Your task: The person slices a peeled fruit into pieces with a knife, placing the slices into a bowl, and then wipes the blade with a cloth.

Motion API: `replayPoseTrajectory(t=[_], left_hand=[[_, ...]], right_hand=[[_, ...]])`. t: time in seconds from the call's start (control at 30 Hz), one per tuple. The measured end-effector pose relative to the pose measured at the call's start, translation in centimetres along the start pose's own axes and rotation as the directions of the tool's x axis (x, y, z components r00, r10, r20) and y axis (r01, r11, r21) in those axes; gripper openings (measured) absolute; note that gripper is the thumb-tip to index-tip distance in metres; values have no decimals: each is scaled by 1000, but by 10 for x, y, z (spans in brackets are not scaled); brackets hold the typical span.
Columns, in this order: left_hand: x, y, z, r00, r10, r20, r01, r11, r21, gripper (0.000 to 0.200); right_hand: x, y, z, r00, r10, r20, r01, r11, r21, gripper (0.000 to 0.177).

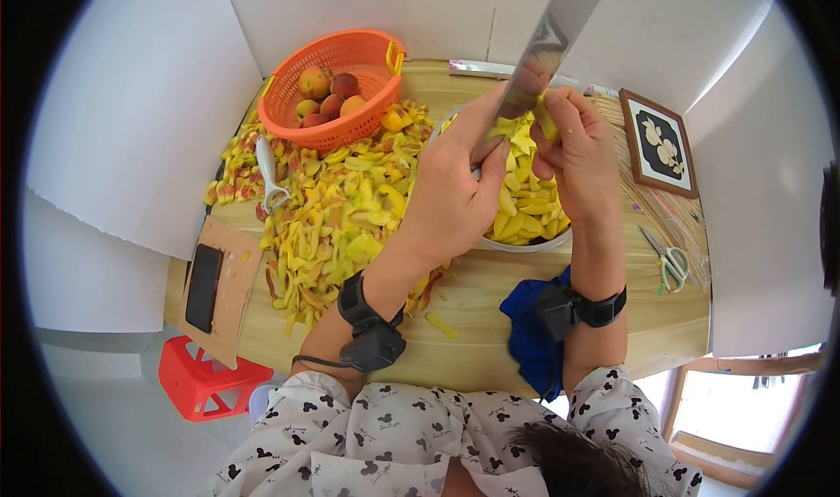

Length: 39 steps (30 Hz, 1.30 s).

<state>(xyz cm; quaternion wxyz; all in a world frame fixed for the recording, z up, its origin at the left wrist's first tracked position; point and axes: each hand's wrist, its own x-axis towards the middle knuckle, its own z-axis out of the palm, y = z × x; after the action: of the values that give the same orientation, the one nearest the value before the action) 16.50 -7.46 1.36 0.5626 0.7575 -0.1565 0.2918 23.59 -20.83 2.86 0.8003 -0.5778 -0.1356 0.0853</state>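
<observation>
My left hand [455, 178] is wrapped round the handle end of a wide knife [553, 38], whose shiny blade points up and away. Close beside the blade, my right hand [577, 147] pinches a yellow piece of fruit [549, 121]. Below both hands stands a round metal bowl [525, 247] filled with yellow fruit slices [529, 204]. To the left, a large heap of yellow and reddish peelings [337, 213] spreads over the wooden table [472, 339].
An orange basket [376, 116] holds several peaches [331, 105] at the back left. Nearby lie a white peeler [269, 169] and a phone [204, 288] on a board. Scissors [672, 265], thin sticks and a framed picture [661, 145] are at the right; a blue cloth [528, 326] is in front.
</observation>
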Motion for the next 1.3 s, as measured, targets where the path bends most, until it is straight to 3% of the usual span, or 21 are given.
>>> replayPoseTrajectory(t=[0.07,0.13,0.27,0.33,0.43,0.53,0.63,0.67,0.73,0.83,0.87,0.93,1.03,1.1,1.3], left_hand=[[-1,0,2,999,-27,-17,26,998,-61,47],[-1,-1,4,997,-55,-55,49,994,-98,29],[-3,-5,2,995,-97,-34,95,995,-39,25],[-4,-6,2,974,-224,18,223,959,-173,21],[-5,-12,3,968,-248,32,249,945,-210,18],[-3,-9,0,963,-262,54,268,949,-167,30],[-1,-18,-4,938,-346,29,347,930,-119,24],[0,-20,-5,937,-347,31,348,930,-120,24],[1,-22,-5,895,-438,83,437,826,-357,12],[2,-26,-1,878,-472,83,474,828,-301,11],[1,-28,1,872,-481,89,484,822,-299,11],[2,-33,4,837,-535,114,530,741,-412,10],[2,-40,1,802,-591,90,566,703,-430,10],[4,-39,-7,799,-590,111,576,700,-422,10],[8,-28,-23,779,-606,164,592,622,-513,11]], right_hand=[[0,0,-2,1000,9,12,-9,1000,6,19],[0,0,-3,1000,17,23,-17,1000,11,20],[5,0,-12,997,43,56,-42,999,-26,21],[6,-1,-18,995,62,73,-58,996,-62,21],[9,-3,-23,991,85,103,-76,993,-93,22],[9,-6,-29,987,121,108,-111,990,-92,22],[10,-13,-40,978,160,137,-144,983,-117,22],[11,-15,-45,984,136,112,-121,984,-128,21],[14,-17,-52,996,78,40,-71,985,-157,22],[21,-13,-67,999,11,-46,-19,985,-171,21],[22,-15,-73,999,26,19,-23,988,-153,21],[22,-14,-70,1000,21,7,-20,986,-167,22],[22,-7,-58,1000,-12,-12,9,974,-228,25],[23,-3,-53,999,-40,-16,31,931,-363,26],[20,-2,-45,995,-70,66,92,894,-439,27]])
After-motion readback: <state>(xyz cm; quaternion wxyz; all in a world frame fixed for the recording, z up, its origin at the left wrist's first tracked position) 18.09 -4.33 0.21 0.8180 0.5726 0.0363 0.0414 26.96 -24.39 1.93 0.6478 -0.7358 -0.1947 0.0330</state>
